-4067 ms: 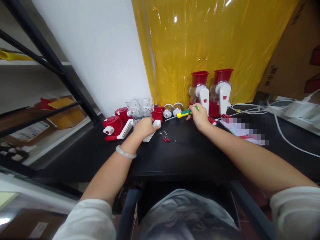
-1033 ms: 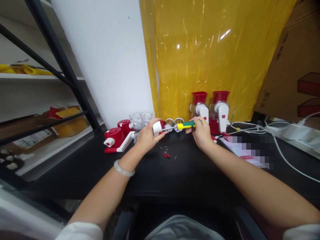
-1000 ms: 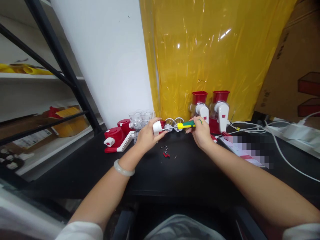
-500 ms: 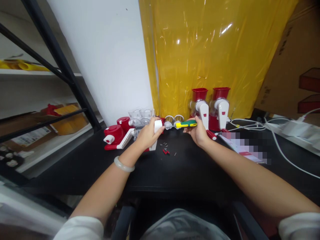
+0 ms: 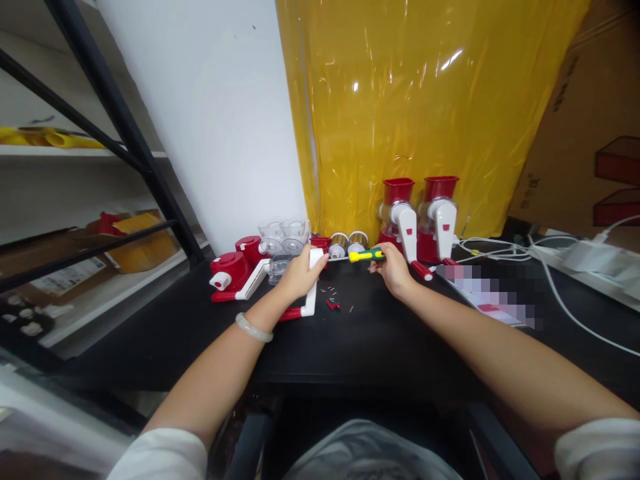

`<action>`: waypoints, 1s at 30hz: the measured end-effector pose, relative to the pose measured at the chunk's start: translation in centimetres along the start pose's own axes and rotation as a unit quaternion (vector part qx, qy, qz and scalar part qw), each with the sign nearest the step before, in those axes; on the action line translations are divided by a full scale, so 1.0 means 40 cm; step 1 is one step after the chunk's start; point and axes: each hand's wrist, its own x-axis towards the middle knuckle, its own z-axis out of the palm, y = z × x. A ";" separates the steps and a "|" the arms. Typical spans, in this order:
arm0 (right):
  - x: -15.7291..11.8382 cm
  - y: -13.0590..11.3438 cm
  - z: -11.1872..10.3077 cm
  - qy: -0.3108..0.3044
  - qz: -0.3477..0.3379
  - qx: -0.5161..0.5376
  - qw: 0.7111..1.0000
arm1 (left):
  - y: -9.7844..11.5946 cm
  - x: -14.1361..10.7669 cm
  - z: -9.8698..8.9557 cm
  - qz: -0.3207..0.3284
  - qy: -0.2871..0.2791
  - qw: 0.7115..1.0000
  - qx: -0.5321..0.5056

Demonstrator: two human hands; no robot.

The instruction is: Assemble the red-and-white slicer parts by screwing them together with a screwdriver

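My left hand (image 5: 301,272) is closed around a white crank handle (image 5: 311,293) with a red grip, held above the black table. In my right hand (image 5: 393,270) is a yellow and green screwdriver (image 5: 367,255), lying level with its shaft pointing left. The tip reaches the white crank close to my left fingertips; whether it sits in a screw I cannot tell. Several small screws (image 5: 329,291) and a small red plastic part (image 5: 333,305) lie on the table below, between my hands.
Two red and white rotary graters (image 5: 443,220) stand at the back right, near a phone (image 5: 483,297) and white cables (image 5: 500,248). Metal grater drums (image 5: 349,243), clear plastic hoppers (image 5: 283,233) and red grater bases (image 5: 231,272) sit at the back and left.
The crank handle has turned or dropped, so its red grip now shows lower down. The screwdriver and my right hand have shifted slightly left.
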 end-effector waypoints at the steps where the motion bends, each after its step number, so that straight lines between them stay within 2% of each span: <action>1: -0.001 0.000 0.000 0.001 0.002 -0.001 1.000 | 0.001 0.000 0.000 -0.001 -0.003 1.000 -0.004; 10: 0.000 0.012 -0.012 -0.007 0.007 -0.053 0.999 | 0.006 -0.007 0.005 -0.020 -0.044 0.998 -0.046; 17: 0.001 0.017 -0.018 -0.004 -0.039 -0.105 0.994 | -0.002 -0.005 0.015 -0.036 -0.072 0.995 -0.057; 30: 0.002 0.009 -0.017 0.015 -0.011 -0.087 0.996 | -0.017 -0.001 0.027 -0.050 -0.091 0.989 -0.109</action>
